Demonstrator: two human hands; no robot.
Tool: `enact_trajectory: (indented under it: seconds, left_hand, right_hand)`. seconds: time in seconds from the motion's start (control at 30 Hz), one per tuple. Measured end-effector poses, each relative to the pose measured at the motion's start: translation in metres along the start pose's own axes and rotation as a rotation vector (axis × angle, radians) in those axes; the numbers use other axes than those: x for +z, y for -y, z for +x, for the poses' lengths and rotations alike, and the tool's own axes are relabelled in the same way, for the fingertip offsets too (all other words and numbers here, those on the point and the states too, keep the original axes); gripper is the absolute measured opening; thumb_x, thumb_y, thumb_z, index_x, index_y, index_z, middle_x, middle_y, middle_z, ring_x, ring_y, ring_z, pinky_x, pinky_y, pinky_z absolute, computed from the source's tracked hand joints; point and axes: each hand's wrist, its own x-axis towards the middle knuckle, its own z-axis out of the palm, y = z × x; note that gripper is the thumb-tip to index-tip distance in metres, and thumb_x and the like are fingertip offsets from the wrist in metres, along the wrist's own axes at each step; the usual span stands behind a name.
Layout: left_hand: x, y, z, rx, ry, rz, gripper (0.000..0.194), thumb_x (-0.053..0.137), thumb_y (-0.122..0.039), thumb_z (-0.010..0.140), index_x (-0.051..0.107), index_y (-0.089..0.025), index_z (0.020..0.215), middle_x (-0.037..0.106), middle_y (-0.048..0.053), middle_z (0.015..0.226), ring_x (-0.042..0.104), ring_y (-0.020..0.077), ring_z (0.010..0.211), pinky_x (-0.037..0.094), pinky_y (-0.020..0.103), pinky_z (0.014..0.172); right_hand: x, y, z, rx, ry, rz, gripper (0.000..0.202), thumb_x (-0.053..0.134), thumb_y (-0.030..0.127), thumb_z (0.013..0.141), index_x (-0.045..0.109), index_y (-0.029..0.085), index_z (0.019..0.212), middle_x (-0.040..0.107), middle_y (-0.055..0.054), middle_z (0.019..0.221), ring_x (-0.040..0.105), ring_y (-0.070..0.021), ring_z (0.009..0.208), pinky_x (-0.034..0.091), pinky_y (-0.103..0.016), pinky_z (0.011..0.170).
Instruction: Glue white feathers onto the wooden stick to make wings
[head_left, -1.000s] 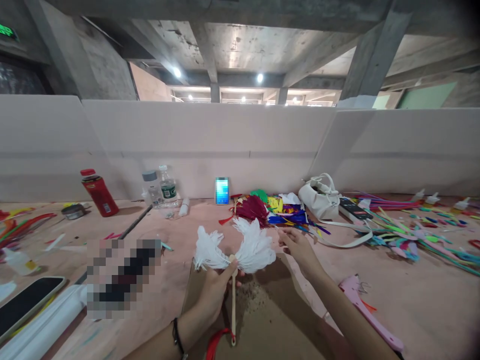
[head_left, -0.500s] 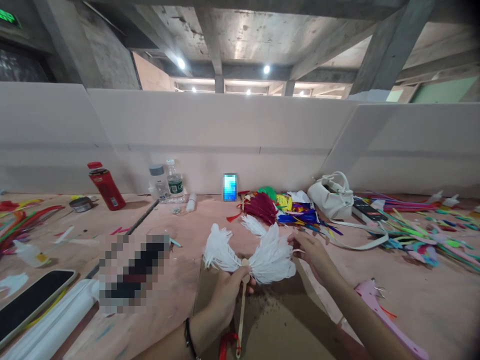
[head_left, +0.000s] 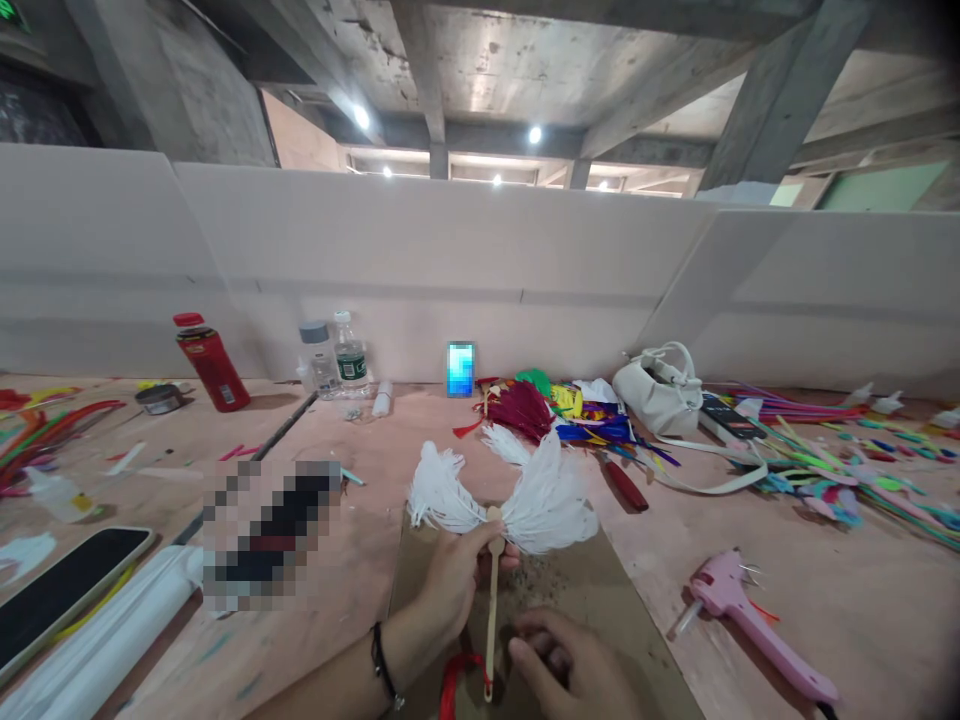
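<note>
My left hand point(head_left: 461, 575) pinches the top of a thin wooden stick point(head_left: 492, 620), where white fringed tufts point(head_left: 551, 500) fan out to both sides. A red tassel point(head_left: 452, 685) hangs at the stick's lower end. Beside the lower stick, to its right, my right hand point(head_left: 574, 665) has curled fingers, with the thumb near the index finger; whether it holds anything small is hidden. Both hands are above a brown board point(head_left: 630, 620).
A pink glue gun point(head_left: 750, 610) lies at the right, and a red-handled tool point(head_left: 624, 485) lies behind the board. Further back are coloured tassels point(head_left: 521, 408), a white bag point(head_left: 660, 390) and bottles point(head_left: 350, 355). A phone point(head_left: 71, 590) lies at the left.
My right hand has left the right white tuft and come down towards me, beside the lower stick. The red-handled tool and the whole glue gun now show. My left hand keeps its hold.
</note>
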Motion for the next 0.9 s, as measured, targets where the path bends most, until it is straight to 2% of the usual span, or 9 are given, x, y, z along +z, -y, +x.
enact_trajectory:
  seconds: [0.1, 0.27, 0.43, 0.57, 0.63, 0.67, 0.7, 0.8, 0.9]
  left_hand:
    - [0.002, 0.004, -0.001, 0.022, -0.042, -0.004, 0.031, 0.085, -0.041, 0.065, 0.069, -0.015, 0.066, 0.071, 0.002, 0.061, 0.068, 0.0146, 0.057, 0.057, 0.025, 0.062]
    - [0.007, 0.006, -0.005, 0.072, -0.106, -0.005, 0.036, 0.089, -0.042, 0.067, 0.068, -0.018, 0.084, 0.074, 0.001, 0.071, 0.073, 0.017, 0.066, 0.06, 0.026, 0.065]
    - [0.008, 0.009, -0.007, 0.094, 0.01, 0.103, 0.044, 0.086, -0.05, 0.07, 0.07, -0.016, 0.092, 0.077, 0.006, 0.084, 0.075, 0.0199, 0.073, 0.061, 0.029, 0.07]
    - [0.008, 0.007, -0.008, 0.14, 0.068, 0.264, 0.042, 0.086, -0.05, 0.068, 0.071, -0.016, 0.087, 0.076, 0.008, 0.082, 0.072, 0.0215, 0.073, 0.057, 0.028, 0.063]
    - [0.007, -0.002, -0.006, 0.226, 0.123, 0.346, 0.039, 0.084, -0.047, 0.068, 0.071, -0.017, 0.09, 0.076, 0.008, 0.086, 0.072, 0.0232, 0.077, 0.056, 0.029, 0.062]
    - [0.005, -0.01, -0.004, 0.302, 0.167, 0.461, 0.035, 0.08, -0.046, 0.072, 0.072, -0.018, 0.09, 0.075, 0.007, 0.083, 0.071, 0.0227, 0.074, 0.054, 0.028, 0.06]
    - [0.003, -0.019, -0.001, 0.39, 0.153, 0.606, 0.029, 0.074, -0.046, 0.077, 0.071, -0.018, 0.083, 0.072, 0.005, 0.075, 0.068, 0.0202, 0.067, 0.051, 0.027, 0.058]
    - [-0.012, -0.054, 0.013, 0.501, 0.001, 0.713, 0.026, 0.062, -0.045, 0.082, 0.064, -0.02, 0.072, 0.063, 0.0, 0.064, 0.06, 0.0162, 0.061, 0.045, 0.025, 0.059]
    - [-0.036, -0.088, 0.031, 0.552, -0.13, 0.862, 0.029, 0.052, -0.045, 0.086, 0.06, -0.021, 0.073, 0.06, 0.0, 0.063, 0.057, 0.0165, 0.06, 0.042, 0.025, 0.06]
  right_hand:
    - [0.013, 0.003, -0.001, 0.015, -0.083, -0.051, 0.046, 0.057, 0.063, 0.086, 0.078, 0.024, 0.098, 0.077, -0.009, 0.082, 0.069, -0.0252, 0.069, 0.048, -0.031, 0.063]
    - [0.023, 0.012, -0.002, 0.0, -0.08, 0.033, 0.056, 0.052, 0.076, 0.085, 0.077, 0.025, 0.087, 0.078, -0.01, 0.078, 0.071, -0.0265, 0.069, 0.051, -0.03, 0.06]
    - [0.029, 0.008, 0.0, -0.024, -0.126, 0.205, 0.063, 0.055, 0.081, 0.08, 0.075, 0.022, 0.089, 0.076, -0.01, 0.073, 0.07, -0.0259, 0.064, 0.053, -0.03, 0.056]
    - [0.021, 0.007, 0.0, 0.006, -0.121, 0.34, 0.062, 0.06, 0.081, 0.077, 0.069, 0.02, 0.083, 0.071, -0.008, 0.066, 0.067, -0.024, 0.059, 0.05, -0.03, 0.055]
    - [0.012, 0.007, -0.001, 0.043, -0.152, 0.417, 0.063, 0.064, 0.081, 0.073, 0.069, 0.019, 0.083, 0.07, -0.008, 0.066, 0.066, -0.0246, 0.06, 0.05, -0.03, 0.054]
    - [0.006, 0.007, -0.002, 0.059, -0.172, 0.445, 0.064, 0.066, 0.081, 0.07, 0.07, 0.019, 0.085, 0.071, -0.009, 0.069, 0.067, -0.0256, 0.063, 0.051, -0.031, 0.055]
    - [0.0, 0.005, -0.003, 0.071, -0.188, 0.462, 0.064, 0.068, 0.08, 0.068, 0.071, 0.019, 0.089, 0.072, -0.009, 0.071, 0.068, -0.0267, 0.066, 0.052, -0.031, 0.056]
    - [-0.014, -0.007, -0.007, 0.106, -0.168, 0.451, 0.063, 0.069, 0.075, 0.069, 0.074, 0.02, 0.097, 0.071, -0.008, 0.071, 0.068, -0.0269, 0.066, 0.052, -0.032, 0.056]
    - [-0.018, -0.022, -0.013, 0.126, -0.033, 0.361, 0.055, 0.066, 0.068, 0.076, 0.075, 0.02, 0.103, 0.071, -0.006, 0.07, 0.067, -0.0243, 0.06, 0.049, -0.03, 0.052]
